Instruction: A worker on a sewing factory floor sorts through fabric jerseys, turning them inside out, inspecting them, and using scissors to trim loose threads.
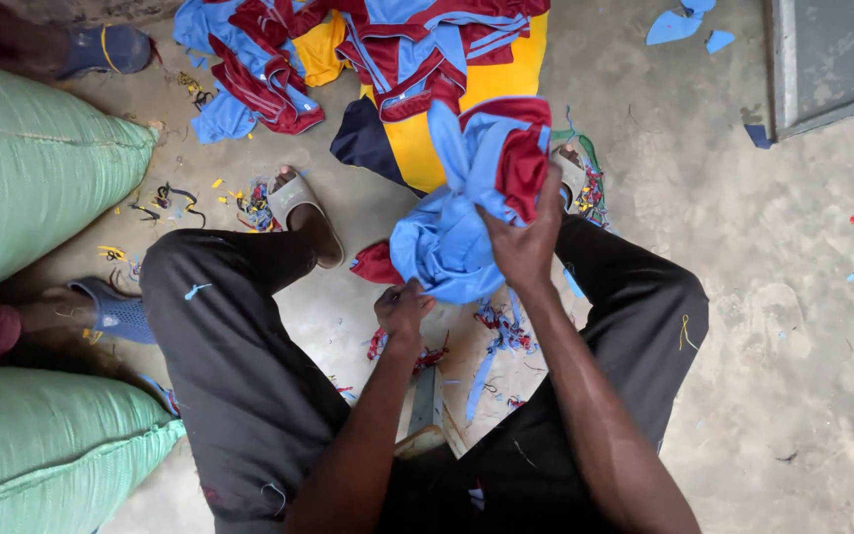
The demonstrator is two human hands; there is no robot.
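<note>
Centre frame, a bunched light-blue and maroon garment (467, 213) hangs above the floor (773, 297). The right hand (524, 237) is clenched on its right side; the left hand (402, 309) pinches its lower edge, just beneath.

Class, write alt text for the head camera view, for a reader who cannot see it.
Seen from above, a seated person in dark trousers holds a bunched light-blue and maroon garment between the knees, right hand gripping its upper part and left hand pinching its lower edge. More garments of the same colours lie in a pile on the concrete floor, amid thread scraps and beside green sacks.
</note>
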